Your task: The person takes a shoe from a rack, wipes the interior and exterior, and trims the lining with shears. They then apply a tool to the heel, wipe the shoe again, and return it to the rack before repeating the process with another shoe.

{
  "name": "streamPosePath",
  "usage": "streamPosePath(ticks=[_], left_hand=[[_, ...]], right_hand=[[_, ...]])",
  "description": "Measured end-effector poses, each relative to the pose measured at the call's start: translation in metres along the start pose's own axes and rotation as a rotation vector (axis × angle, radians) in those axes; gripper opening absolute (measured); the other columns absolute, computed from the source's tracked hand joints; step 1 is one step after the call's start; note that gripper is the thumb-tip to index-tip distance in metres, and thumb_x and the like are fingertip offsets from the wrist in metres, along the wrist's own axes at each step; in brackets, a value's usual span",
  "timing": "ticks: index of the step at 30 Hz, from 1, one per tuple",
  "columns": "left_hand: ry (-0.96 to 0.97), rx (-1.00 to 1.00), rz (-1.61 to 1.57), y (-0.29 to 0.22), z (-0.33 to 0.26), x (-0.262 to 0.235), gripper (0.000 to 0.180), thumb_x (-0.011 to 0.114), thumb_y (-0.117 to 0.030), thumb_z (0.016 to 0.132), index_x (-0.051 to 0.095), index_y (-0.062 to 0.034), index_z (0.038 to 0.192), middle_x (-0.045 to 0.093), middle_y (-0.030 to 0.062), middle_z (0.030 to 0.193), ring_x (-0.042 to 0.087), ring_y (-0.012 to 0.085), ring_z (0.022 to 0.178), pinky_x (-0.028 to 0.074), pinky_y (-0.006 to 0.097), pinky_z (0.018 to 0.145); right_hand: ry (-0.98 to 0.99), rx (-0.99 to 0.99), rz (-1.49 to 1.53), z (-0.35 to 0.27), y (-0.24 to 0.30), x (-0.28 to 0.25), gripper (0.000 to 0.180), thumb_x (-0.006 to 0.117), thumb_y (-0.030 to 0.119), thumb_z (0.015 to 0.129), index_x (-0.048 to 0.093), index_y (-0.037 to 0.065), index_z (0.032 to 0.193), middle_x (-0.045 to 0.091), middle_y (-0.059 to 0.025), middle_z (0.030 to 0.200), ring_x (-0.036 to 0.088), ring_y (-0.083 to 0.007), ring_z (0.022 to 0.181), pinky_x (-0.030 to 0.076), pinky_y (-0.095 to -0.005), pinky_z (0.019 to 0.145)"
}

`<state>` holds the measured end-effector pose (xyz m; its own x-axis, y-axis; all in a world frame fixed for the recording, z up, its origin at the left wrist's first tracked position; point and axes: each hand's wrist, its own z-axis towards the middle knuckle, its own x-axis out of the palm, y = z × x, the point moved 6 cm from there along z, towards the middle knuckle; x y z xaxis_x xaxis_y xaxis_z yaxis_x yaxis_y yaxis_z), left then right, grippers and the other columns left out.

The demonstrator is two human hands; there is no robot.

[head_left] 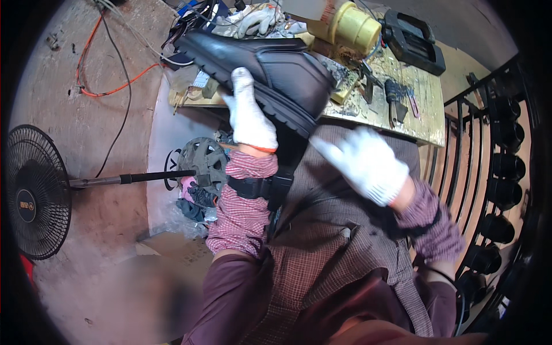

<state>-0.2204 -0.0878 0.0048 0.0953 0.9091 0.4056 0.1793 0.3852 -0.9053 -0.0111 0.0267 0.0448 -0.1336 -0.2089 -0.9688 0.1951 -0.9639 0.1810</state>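
A black leather shoe (290,72) with a thick ridged sole is held up in front of the workbench, tilted on its side, with its sole facing me. My left hand (252,118), in a white knit glove, is closed on the shoe, its thumb lying over the sole's edge. My right hand (368,164), also in a white glove, is off to the right of the shoe's lower end. Its index finger is stretched toward the sole and holds nothing that I can see; motion blurs the hand slightly. A checked apron (322,241) covers my lap.
The wooden workbench (422,118) bears a yellow cylindrical machine part (359,29), a black plastic case (414,43), a dark-handled tool (395,98) and a loose glove (259,20). A black fan (37,192) stands left. Several black shoes (507,167) hang on a rack at right.
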Motion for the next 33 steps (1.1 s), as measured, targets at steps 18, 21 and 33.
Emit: streamPosePath(ticks=[18,21,33], left_hand=[[0.382,-0.312,-0.471,0.063,-0.018,-0.016,0.088,0.041,-0.076,0.098,0.03,-0.0162,0.162,0.041,0.0094,0.16,0.043,0.0327,0.143,0.032,0.05,0.123],[0.427,-0.549,-0.439,0.078,-0.096,-0.024,0.085,0.039,-0.074,0.1,0.033,-0.0158,0.162,0.038,0.0076,0.164,0.038,0.0319,0.147,0.025,0.043,0.127],[1.469,-0.342,-0.002,0.026,-0.208,0.13,0.121,0.053,-0.087,0.082,0.016,-0.0074,0.166,0.06,0.0224,0.133,0.064,0.0307,0.11,0.05,0.045,0.101]], right_hand=[[-0.376,0.473,0.484,-0.135,-0.025,-0.012,0.082,0.078,0.041,0.089,0.046,-0.001,0.152,0.046,-0.0274,0.155,0.048,-0.0404,0.144,0.041,-0.0446,0.116],[-0.224,0.207,0.541,-0.099,-0.006,-0.029,0.081,0.078,0.036,0.086,0.046,0.003,0.153,0.045,-0.028,0.155,0.051,-0.0416,0.138,0.045,-0.0443,0.111],[-0.483,0.6,-0.853,-0.223,0.179,-0.315,0.042,0.073,0.047,0.084,0.066,0.007,0.089,0.063,-0.0147,0.089,0.062,-0.0369,0.086,0.046,-0.049,0.079]])
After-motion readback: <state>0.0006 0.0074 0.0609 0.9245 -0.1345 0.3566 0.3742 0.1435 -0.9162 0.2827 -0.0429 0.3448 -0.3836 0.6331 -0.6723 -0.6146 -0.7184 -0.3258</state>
